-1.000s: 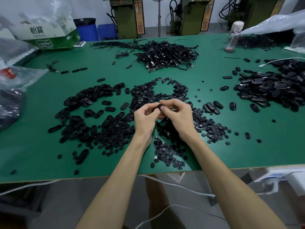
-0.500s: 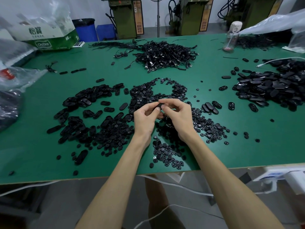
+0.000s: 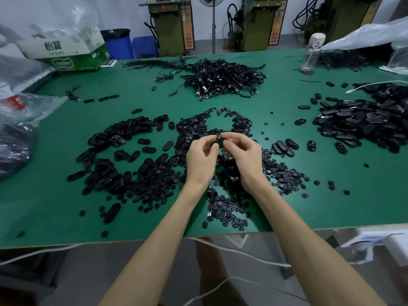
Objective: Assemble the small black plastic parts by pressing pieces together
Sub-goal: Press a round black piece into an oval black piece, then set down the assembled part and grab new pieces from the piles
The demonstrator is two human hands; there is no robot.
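Both hands meet above the middle of the green table. My left hand and my right hand pinch one small black plastic part between their fingertips; most of it is hidden by the fingers. Under and around the hands lie several small round black pieces. A spread of black oval shells lies to the left. Another heap of black oval parts lies at the right.
A tangle of black cables sits at the back centre. A green and white carton and plastic bags crowd the left side. A bottle and a clear bag stand at the back right. The near table edge runs below my forearms.
The hands stay together on the same small part, with only slight finger shifts. The piles on the table have not moved.
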